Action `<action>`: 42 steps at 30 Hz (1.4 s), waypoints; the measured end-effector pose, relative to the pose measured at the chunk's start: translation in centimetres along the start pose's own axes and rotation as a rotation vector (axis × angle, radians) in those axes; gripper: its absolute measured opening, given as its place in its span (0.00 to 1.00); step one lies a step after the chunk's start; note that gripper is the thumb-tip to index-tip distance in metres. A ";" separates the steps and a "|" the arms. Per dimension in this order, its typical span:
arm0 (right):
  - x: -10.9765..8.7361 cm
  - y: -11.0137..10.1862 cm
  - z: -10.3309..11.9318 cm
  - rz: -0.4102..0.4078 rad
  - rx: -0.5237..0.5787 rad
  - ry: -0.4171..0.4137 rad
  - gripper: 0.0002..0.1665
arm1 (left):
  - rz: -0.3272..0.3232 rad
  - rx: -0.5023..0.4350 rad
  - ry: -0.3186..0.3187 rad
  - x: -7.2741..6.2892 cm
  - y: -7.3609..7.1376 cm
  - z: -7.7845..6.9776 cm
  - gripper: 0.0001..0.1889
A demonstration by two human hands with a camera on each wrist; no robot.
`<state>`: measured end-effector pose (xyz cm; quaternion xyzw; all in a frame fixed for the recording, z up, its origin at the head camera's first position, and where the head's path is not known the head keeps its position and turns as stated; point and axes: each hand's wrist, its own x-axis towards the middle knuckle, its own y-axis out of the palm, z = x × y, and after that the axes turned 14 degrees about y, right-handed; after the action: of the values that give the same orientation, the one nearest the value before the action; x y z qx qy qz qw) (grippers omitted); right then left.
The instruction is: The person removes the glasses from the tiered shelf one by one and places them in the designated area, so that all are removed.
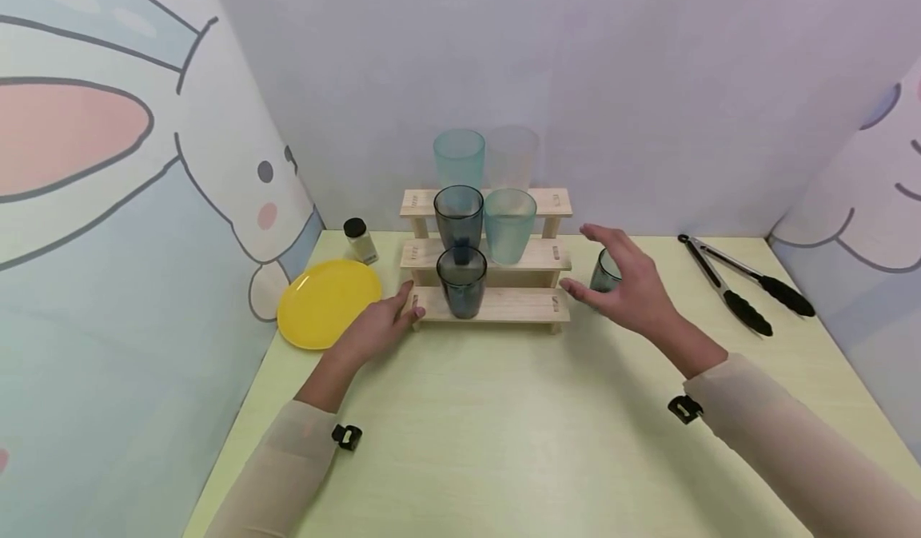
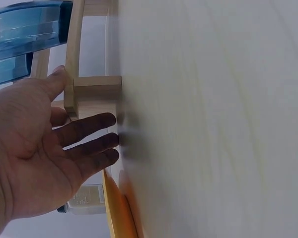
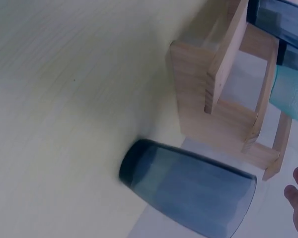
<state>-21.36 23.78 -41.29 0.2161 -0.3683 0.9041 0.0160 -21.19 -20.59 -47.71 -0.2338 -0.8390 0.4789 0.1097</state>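
A three-step wooden rack (image 1: 518,304) stands by the back wall. My left hand (image 1: 377,326) pinches the left end of its lowest step between thumb and index finger; the other fingers extend beside it (image 2: 44,144). A dark grey cup (image 1: 464,282) stands on the bottom step. The middle step bears another dark cup (image 1: 458,217) and a frosted teal cup (image 1: 510,226). On the top are a teal cup (image 1: 459,158) and a clear, pale cup (image 1: 513,158). My right hand (image 1: 633,286), fingers spread, is near another dark cup (image 3: 188,188) standing right of the rack, partly hidden in the head view.
On the left lies a yellow plate (image 1: 327,306), with a small black-capped jar (image 1: 360,241) behind it. Black-tipped metal tongs (image 1: 734,282) lie on the right. Walls with cartoon drawings enclose the pale table (image 1: 496,434) at the back and sides.
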 end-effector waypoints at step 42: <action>1.7 11.4 8.1 0.287 0.192 0.150 0.53 | -0.032 0.006 0.005 0.0 0.5 0.3 0.44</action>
<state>-21.96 9.82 -43.03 0.0939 -0.3049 0.9418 -0.1063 -21.11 -20.56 -48.31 -0.2210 -0.8409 0.4791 0.1200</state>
